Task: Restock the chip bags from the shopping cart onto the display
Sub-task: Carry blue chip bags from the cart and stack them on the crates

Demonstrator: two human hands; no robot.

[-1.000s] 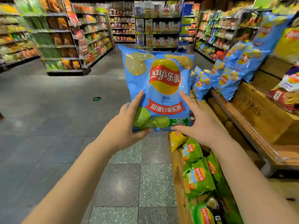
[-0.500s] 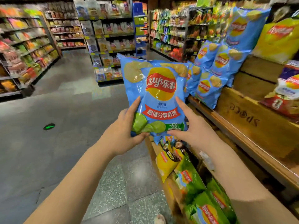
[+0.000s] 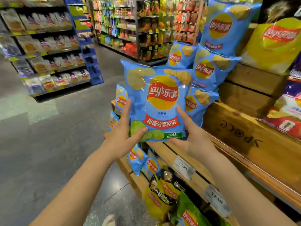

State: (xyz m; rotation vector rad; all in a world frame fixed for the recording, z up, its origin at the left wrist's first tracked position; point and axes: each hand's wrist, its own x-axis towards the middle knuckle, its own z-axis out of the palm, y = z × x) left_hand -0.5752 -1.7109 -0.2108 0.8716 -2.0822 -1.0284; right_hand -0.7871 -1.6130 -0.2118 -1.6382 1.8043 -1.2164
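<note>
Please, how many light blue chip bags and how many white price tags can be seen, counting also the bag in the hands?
Light blue chip bags: 9 (held bag; display bags)
White price tags: 2
Total: 11

The held chip bag (image 3: 160,101) is sky blue with a red-and-yellow logo, pale chips and green lime slices. At five o'clock lie yellow-and-black bags (image 3: 161,194) and green bags (image 3: 190,212); the wooden display (image 3: 254,132) is tan.
</note>
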